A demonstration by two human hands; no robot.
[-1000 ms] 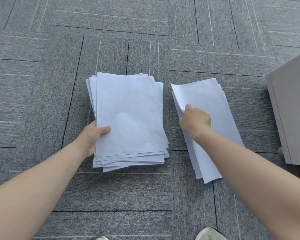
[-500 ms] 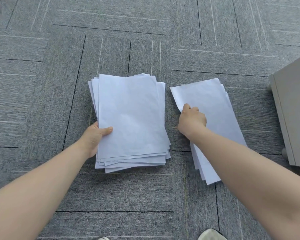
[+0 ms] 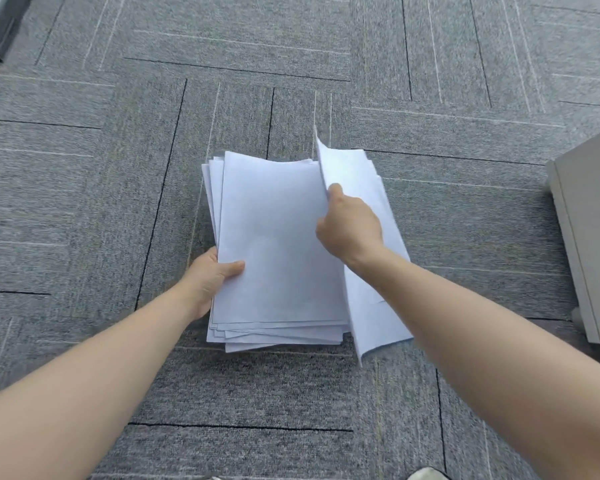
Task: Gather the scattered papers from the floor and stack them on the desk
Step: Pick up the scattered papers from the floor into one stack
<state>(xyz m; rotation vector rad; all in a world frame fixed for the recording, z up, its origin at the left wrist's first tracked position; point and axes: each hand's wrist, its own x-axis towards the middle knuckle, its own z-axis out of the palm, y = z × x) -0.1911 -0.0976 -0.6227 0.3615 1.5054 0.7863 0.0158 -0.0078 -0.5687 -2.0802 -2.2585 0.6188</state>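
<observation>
your left hand (image 3: 211, 276) grips the left edge of the big stack (image 3: 278, 244), thumb on top, fingers curled under. judging by that grip, it's pinning the stack so it can't fan out on the carpet (image 3: 84, 202) while you add to it. the sheets are already a bit skewed at the near edge, so it needs the hold.

your right hand (image 3: 349, 230) pinches the left edge of the small bundle (image 3: 364, 188), thumb tip on the upper face; the other fingers are hidden behind the hand. the bundle is tipped up on its long edge, far corner raised, right side trailing low toward the carpet, touching the big stack's right edge. looks like a flip-over onto the stack, so one pile goes up in one carry.

both lots of paper are down at floor level; nothing is on the desk yet. the grey cabinet (image 3: 589, 237) at right is well apart. i can't see a desk top here.

next move, my read: lay the bundle flat on top and square the edges before lifting. the risk is loose sheets sliding out of the bundle's low side.
</observation>
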